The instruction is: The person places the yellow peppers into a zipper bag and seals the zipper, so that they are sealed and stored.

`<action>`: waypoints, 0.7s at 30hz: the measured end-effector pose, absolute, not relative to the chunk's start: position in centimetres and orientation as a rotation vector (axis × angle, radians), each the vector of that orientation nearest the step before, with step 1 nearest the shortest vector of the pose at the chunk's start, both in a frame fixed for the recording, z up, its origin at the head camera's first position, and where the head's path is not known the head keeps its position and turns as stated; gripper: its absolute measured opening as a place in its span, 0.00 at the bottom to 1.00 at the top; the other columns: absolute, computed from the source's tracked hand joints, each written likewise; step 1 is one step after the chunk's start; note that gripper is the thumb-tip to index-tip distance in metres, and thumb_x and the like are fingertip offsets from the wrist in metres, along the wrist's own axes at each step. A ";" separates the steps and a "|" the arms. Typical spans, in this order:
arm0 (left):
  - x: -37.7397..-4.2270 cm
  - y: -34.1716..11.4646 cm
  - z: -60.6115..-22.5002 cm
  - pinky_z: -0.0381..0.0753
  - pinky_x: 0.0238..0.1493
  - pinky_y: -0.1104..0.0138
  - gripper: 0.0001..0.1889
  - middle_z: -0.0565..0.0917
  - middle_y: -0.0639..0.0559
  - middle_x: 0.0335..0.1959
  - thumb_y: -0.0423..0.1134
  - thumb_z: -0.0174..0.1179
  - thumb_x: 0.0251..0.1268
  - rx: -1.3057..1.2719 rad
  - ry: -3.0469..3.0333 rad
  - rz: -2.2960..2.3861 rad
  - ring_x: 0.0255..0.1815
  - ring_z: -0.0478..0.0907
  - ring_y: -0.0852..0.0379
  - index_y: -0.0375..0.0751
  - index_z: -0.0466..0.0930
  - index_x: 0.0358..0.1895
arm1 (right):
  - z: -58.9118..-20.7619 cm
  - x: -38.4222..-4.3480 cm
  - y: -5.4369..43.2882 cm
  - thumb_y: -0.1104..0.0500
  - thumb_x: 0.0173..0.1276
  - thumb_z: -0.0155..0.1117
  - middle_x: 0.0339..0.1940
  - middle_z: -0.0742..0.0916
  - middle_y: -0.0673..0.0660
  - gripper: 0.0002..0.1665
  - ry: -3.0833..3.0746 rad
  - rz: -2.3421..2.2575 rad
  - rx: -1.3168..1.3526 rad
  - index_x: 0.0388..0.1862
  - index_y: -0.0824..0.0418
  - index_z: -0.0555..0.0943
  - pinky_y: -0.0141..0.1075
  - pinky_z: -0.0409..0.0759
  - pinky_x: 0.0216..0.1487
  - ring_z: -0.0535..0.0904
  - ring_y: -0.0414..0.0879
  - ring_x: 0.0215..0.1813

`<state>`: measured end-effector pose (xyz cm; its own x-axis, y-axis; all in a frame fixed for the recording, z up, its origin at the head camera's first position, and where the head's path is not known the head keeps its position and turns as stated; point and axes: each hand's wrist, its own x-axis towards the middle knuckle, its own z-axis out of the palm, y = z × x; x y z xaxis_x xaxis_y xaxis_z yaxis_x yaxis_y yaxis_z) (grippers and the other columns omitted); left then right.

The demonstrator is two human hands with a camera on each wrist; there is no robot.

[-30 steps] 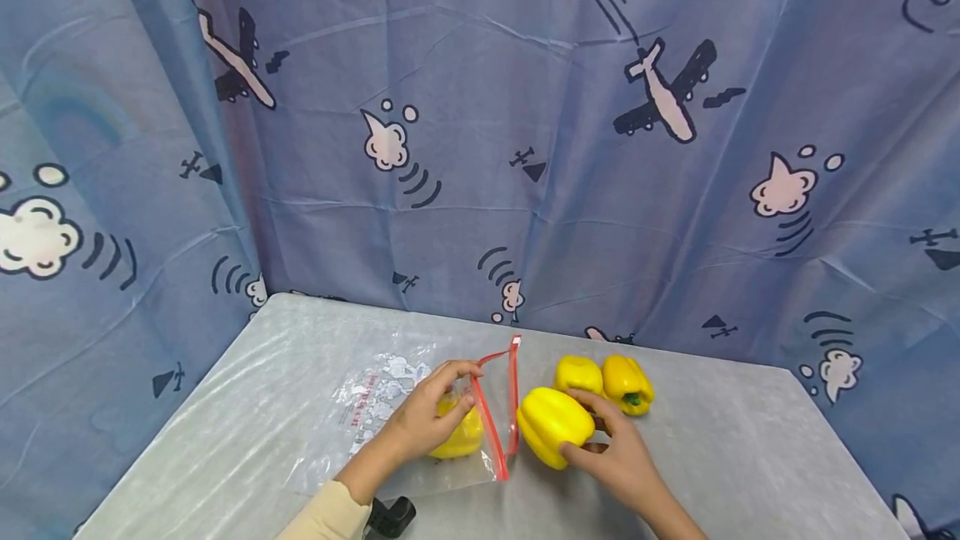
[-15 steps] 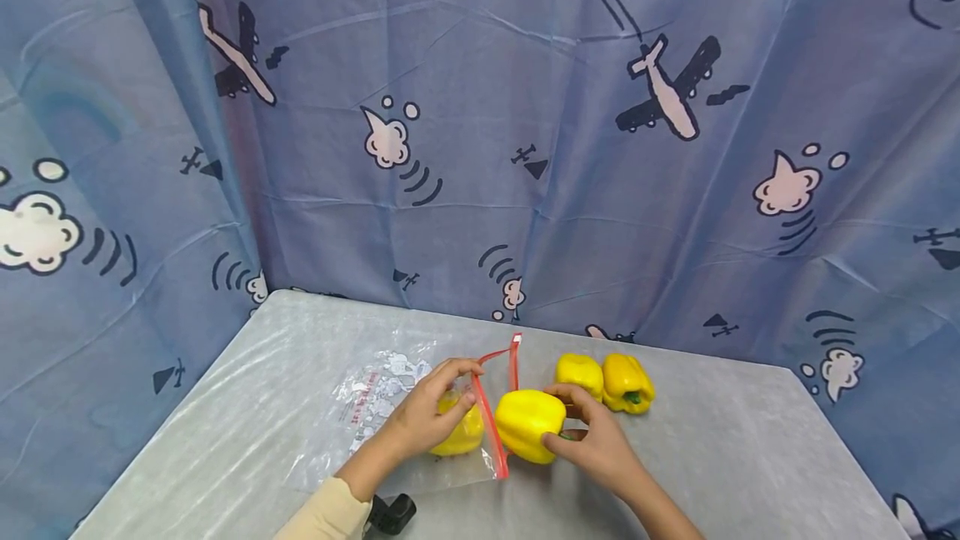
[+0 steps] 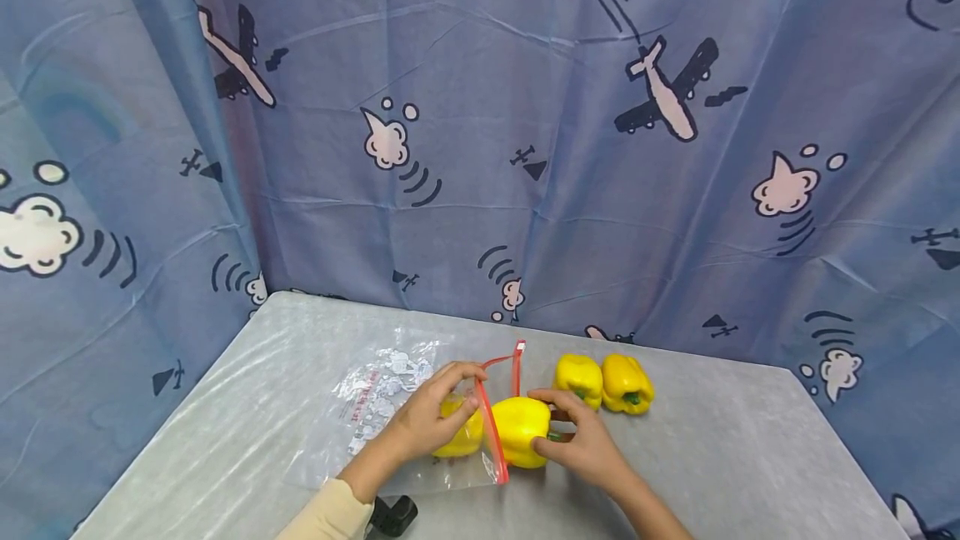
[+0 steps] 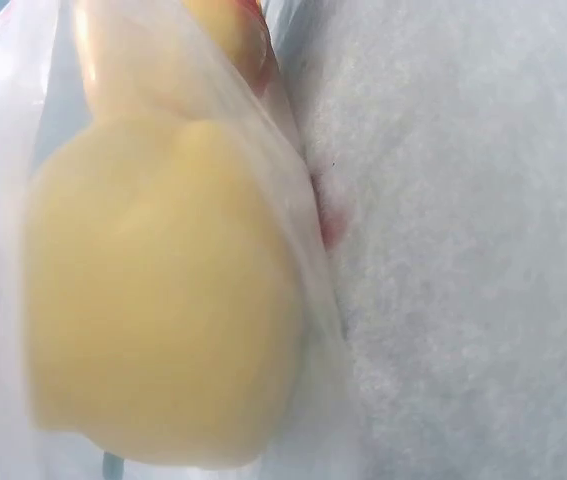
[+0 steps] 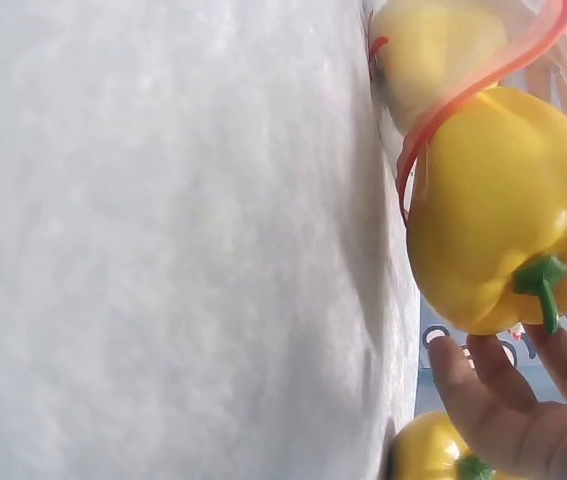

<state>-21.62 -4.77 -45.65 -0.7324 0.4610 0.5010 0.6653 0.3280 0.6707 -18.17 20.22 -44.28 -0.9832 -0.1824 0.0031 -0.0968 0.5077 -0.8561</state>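
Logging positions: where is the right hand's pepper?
In the head view, low and just right of centre, the held pepper is at the bag's red mouth, beside the bagged pepper.

Head view: soft, even, moderately bright light; curtain (image 3: 450,190) fairly sharp. Glare streaks on plastic bag (image 3: 375,415); soft shadow on table (image 3: 720,448) beneath half-bagged pepper (image 3: 520,433). Left wrist view: pale, washed out; bagged pepper (image 4: 163,300) badly blurred, film glaring upper left. Right wrist view: table bright, low contrast; half-bagged pepper clearer, small highlights, bagged one hazy through film.
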 end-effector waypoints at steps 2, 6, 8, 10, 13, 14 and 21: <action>-21.7 -4.7 -45.7 0.74 0.65 0.58 0.14 0.78 0.58 0.56 0.43 0.55 0.71 -1.036 -2.358 -1.342 0.63 0.74 0.55 0.50 0.73 0.56 | -44.4 -18.2 20.3 0.61 0.53 0.73 0.60 0.78 0.60 0.34 2.643 -1.518 -0.253 0.60 0.59 0.76 0.39 0.86 0.44 0.79 0.54 0.50; -21.8 -4.6 -45.9 0.74 0.65 0.58 0.14 0.79 0.58 0.55 0.42 0.57 0.69 -1.055 -2.331 -1.307 0.63 0.74 0.55 0.49 0.74 0.55 | -44.5 -18.2 20.2 0.63 0.53 0.73 0.61 0.78 0.63 0.34 2.618 -1.574 -0.273 0.61 0.61 0.75 0.40 0.86 0.44 0.80 0.55 0.51; -21.8 -4.6 -46.0 0.74 0.65 0.58 0.14 0.79 0.57 0.55 0.41 0.57 0.69 -1.056 -2.327 -1.294 0.63 0.74 0.55 0.48 0.74 0.55 | -44.6 -18.1 20.2 0.63 0.52 0.74 0.61 0.78 0.63 0.34 2.608 -1.592 -0.270 0.60 0.61 0.75 0.40 0.86 0.45 0.79 0.55 0.51; -21.8 -4.6 -46.0 0.75 0.64 0.58 0.14 0.79 0.56 0.55 0.41 0.58 0.68 -1.057 -2.325 -1.284 0.63 0.74 0.55 0.50 0.74 0.55 | -44.6 -18.1 20.0 0.63 0.52 0.74 0.61 0.78 0.62 0.34 2.606 -1.603 -0.261 0.60 0.60 0.76 0.41 0.85 0.45 0.79 0.55 0.51; -21.8 -4.5 -46.0 0.76 0.63 0.58 0.14 0.79 0.57 0.56 0.42 0.58 0.69 -1.051 -2.339 -1.287 0.63 0.74 0.55 0.52 0.73 0.55 | -44.8 -18.1 19.9 0.63 0.52 0.74 0.61 0.77 0.60 0.34 2.605 -1.607 -0.248 0.60 0.59 0.76 0.42 0.85 0.46 0.79 0.54 0.51; -21.8 -4.5 -45.9 0.76 0.63 0.59 0.14 0.78 0.57 0.56 0.42 0.57 0.69 -1.048 -2.344 -1.288 0.63 0.74 0.56 0.52 0.73 0.55 | -44.9 -18.1 19.9 0.62 0.52 0.75 0.61 0.77 0.60 0.34 2.609 -1.603 -0.245 0.60 0.58 0.76 0.42 0.85 0.46 0.79 0.53 0.51; -21.7 -4.5 -45.6 0.78 0.61 0.61 0.13 0.78 0.59 0.56 0.43 0.57 0.69 -1.027 -2.368 -1.262 0.62 0.75 0.59 0.53 0.74 0.55 | -45.2 -18.4 19.2 0.62 0.51 0.76 0.58 0.78 0.61 0.36 2.582 -1.663 -0.239 0.60 0.61 0.74 0.38 0.86 0.44 0.80 0.52 0.50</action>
